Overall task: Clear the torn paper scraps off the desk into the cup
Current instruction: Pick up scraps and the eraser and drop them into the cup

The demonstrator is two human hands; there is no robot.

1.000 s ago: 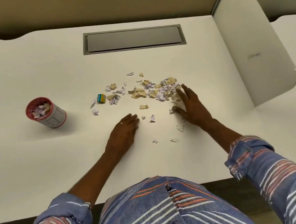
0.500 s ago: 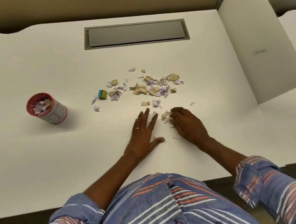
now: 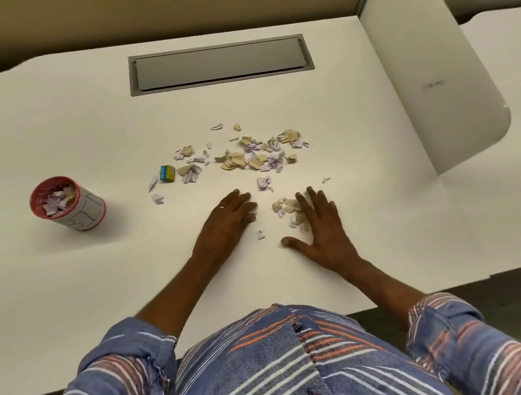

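Note:
Torn tan and lilac paper scraps [image 3: 254,155] lie scattered across the middle of the white desk [image 3: 63,297]. A smaller heap of scraps [image 3: 290,210] sits nearer me, between my hands. My right hand [image 3: 322,232] lies flat on the desk with fingers spread, its fingers against that heap. My left hand [image 3: 227,224] rests palm down just left of the heap, fingers curled at the tips, a ring on one finger. The red-rimmed white cup [image 3: 65,204] stands at the left, partly filled with scraps.
A small blue and yellow block [image 3: 167,172] lies among the left scraps. A grey cable hatch [image 3: 219,63] is set into the desk at the back. A white divider panel [image 3: 429,68] rises at the right. The desk's front edge is at my body.
My right hand pulled a heap of scraps toward me, closed over it, and now lies flat and spread. My left hand moved right, beside the heap, and curled its fingers.

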